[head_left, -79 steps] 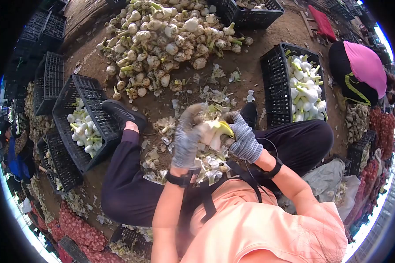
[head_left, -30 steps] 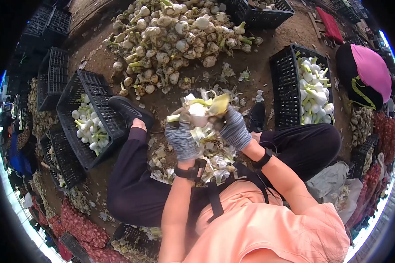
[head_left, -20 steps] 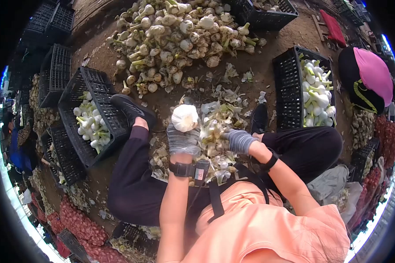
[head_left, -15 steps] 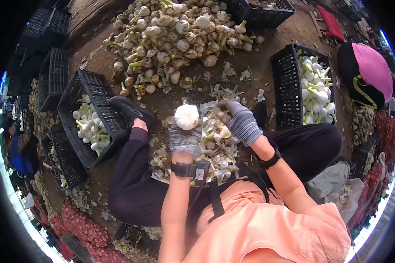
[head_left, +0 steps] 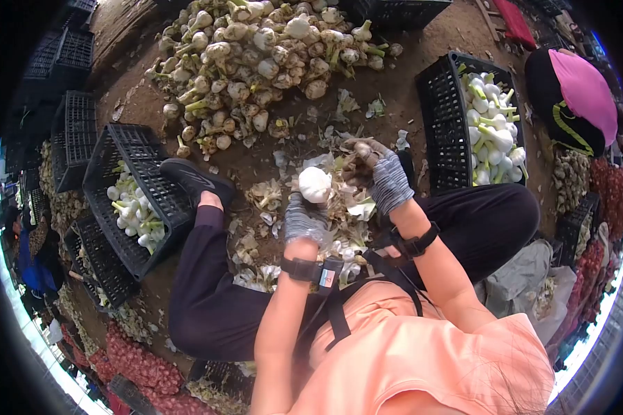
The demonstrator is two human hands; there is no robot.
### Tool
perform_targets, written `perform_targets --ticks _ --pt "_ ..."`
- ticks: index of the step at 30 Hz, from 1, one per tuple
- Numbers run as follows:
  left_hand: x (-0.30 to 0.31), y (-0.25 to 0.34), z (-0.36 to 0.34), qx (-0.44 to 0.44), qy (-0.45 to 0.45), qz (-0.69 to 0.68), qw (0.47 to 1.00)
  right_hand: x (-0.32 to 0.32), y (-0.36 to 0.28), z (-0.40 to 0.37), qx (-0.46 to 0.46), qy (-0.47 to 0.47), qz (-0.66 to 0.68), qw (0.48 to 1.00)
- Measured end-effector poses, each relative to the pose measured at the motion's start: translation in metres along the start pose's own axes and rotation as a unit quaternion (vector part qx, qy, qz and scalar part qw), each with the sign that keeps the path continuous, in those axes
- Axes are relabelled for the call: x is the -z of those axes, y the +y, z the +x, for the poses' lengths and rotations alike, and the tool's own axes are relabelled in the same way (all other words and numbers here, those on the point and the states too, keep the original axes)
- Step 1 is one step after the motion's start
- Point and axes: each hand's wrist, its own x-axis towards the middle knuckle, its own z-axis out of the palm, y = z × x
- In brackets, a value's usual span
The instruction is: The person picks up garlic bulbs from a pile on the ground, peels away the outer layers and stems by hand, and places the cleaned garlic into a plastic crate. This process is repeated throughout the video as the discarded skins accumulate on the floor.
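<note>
At the centre of the head view, above the crossed legs of the seated person, the left hand [head_left: 304, 218] in a grey glove is closing its fingers round a clean white bulb [head_left: 315, 185] and lifting it clear of the lap.

- Right hand [head_left: 384, 176]: gloved and hanging just right of the bulb, apart from it. Its fingers are curling inward over something dark, and I cannot tell whether they are gripping it.
- Peelings [head_left: 346, 214]: lying in a loose heap below both hands.
- Unstripped bulbs [head_left: 256, 55]: lying in a large pile on the dirt floor at upper centre.
- Left crate [head_left: 107, 149]: sitting at mid left and holding white trimmed bulbs.
- Right crate [head_left: 436, 117]: sitting at upper right and holding more of the same.
- Another person [head_left: 574, 97]: crouching at the far upper right in pink and black.

Judged step: stripping looks finished on this bulb, which is showing no stalk or husk. Setting it down would call for a sideways reach to either crate, both well apart from the hands.
</note>
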Motion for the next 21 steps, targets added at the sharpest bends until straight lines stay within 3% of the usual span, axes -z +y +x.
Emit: perform_targets --ticks 1,2,4,5,6,8,9,10,12,13,14,16,18,19,21 --pt "-0.002 -0.001 0.000 0.000 0.000 -0.001 1.000 0.008 0.003 0.004 0.015 0.000 -0.094 0.995" --pt "-0.005 -0.003 0.001 0.011 0.010 -0.004 1.000 0.014 0.007 0.004 0.015 0.000 -0.094 0.995" --pt "-0.022 -0.008 -0.005 0.035 0.029 -0.009 0.999 0.025 0.019 0.004 -0.012 -0.093 -0.090 0.991" --pt "-0.031 -0.014 -0.015 0.031 -0.040 0.062 0.997 0.032 0.028 0.010 -0.016 -0.117 -0.112 0.987" --pt "-0.039 -0.023 -0.012 0.040 -0.043 0.082 0.995 0.030 0.028 0.013 0.059 -0.128 -0.255 0.957" --pt "-0.050 -0.028 -0.012 0.034 -0.038 0.249 0.967 0.039 0.007 0.013 0.004 -0.051 -0.203 0.978" --pt "-0.056 -0.035 -0.007 0.004 -0.041 0.206 0.978 0.060 0.004 0.024 0.034 -0.013 -0.198 0.980" --pt "-0.069 -0.031 -0.012 -0.011 -0.061 0.238 0.969 0.075 -0.006 0.030 -0.004 -0.033 0.092 0.995" --pt "-0.056 -0.033 0.029 -0.201 -0.071 0.408 0.888 0.114 -0.041 0.029 0.064 0.106 0.278 0.953" --pt "-0.055 -0.027 0.043 -0.255 -0.064 0.476 0.839 0.125 -0.058 0.023 0.103 0.062 0.385 0.915" --pt "-0.053 -0.020 0.057 -0.307 -0.056 0.540 0.782 0.134 -0.069 0.017 0.206 0.109 0.370 0.899" --pt "-0.052 -0.013 0.094 -0.321 -0.052 0.534 0.780 0.175 -0.083 0.012 0.214 -0.043 0.485 0.847" --pt "-0.061 -0.007 0.133 -0.422 -0.009 0.671 0.609 0.174 -0.084 0.013 0.255 -0.104 0.491 0.827" --pt "-0.071 -0.007 0.148 -0.425 -0.011 0.679 0.598 0.173 -0.082 0.017 0.255 -0.105 0.491 0.826" --pt "-0.096 -0.009 0.180 -0.402 0.004 0.693 0.598 0.161 -0.075 0.032 0.230 -0.125 0.387 0.884"
